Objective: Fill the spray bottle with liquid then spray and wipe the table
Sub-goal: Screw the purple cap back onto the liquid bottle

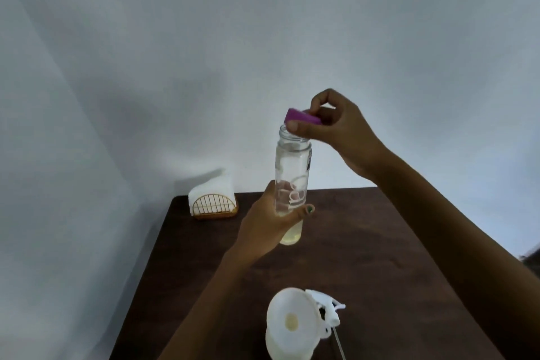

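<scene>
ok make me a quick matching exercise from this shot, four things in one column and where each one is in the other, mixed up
Things:
1. purple cap
2. clear bottle
3. funnel
4. napkin holder

Places:
A. back left corner of the table
B. pinched in the right hand, just above the bottle mouth
C. sitting in the spray bottle at the near edge
D. gripped upright in the left hand

Pairs: 1-B, 2-D, 3-C, 4-A

dim, even indoor light with a cool grey cast. soft broad shadows fall on the wall (122, 114) behind the napkin holder (212, 204). the whole frame is slightly soft; wide-angle distortion bends the tabletop (380, 242) edges, and the right margin blurs.
</scene>
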Demonstrator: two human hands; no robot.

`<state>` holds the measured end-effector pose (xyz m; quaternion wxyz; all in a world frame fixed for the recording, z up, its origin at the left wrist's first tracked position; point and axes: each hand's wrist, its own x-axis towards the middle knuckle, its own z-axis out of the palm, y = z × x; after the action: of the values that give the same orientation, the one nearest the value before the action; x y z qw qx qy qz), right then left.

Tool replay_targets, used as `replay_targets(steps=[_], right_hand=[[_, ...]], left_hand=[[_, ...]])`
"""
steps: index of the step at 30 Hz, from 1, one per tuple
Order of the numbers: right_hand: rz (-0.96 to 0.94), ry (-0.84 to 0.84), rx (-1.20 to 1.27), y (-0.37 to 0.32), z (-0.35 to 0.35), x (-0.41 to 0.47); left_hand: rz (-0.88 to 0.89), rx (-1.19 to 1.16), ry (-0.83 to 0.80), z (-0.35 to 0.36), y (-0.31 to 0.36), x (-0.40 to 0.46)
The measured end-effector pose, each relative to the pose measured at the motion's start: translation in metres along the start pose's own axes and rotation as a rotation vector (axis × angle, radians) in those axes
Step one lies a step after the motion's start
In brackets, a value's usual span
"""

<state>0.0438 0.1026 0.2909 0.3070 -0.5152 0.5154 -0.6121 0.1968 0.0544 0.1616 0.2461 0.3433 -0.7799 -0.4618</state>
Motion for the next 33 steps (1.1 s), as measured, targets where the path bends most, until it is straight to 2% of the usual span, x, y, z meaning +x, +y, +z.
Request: replay_targets(steps=[7, 14, 17, 24, 29, 33], right_hand=[[-0.004, -0.163, -0.344, -0.008, 0.0, 0.003], [-0.038, -0.484, -0.572, -0.025, -0.01, 0.012], [-0.011, -0.574, -0.598, -0.032, -0.015, 0.016], [0.07, -0.615, -0.76, -0.041, -0.013, 0.021], [0.091, -0.566, -1.035, -0.047, -0.001, 0.019], [0.155, -0.503, -1.141, -0.041, 0.007, 0.017]], left_hand=[[-0.011, -0.001, -0.01, -0.002, -0.001, -0.003], [-0.03, -0.004, -0.034, -0.002, -0.002, -0.004], [-0.029, -0.011, -0.058, -0.004, -0.005, -0.004], [-0.036, -0.011, -0.082, -0.003, -0.01, -0.006], [-0.034, -0.023, -0.089, 0.0, -0.014, -0.01], [-0.033, -0.021, -0.084, 0.004, -0.014, -0.011]])
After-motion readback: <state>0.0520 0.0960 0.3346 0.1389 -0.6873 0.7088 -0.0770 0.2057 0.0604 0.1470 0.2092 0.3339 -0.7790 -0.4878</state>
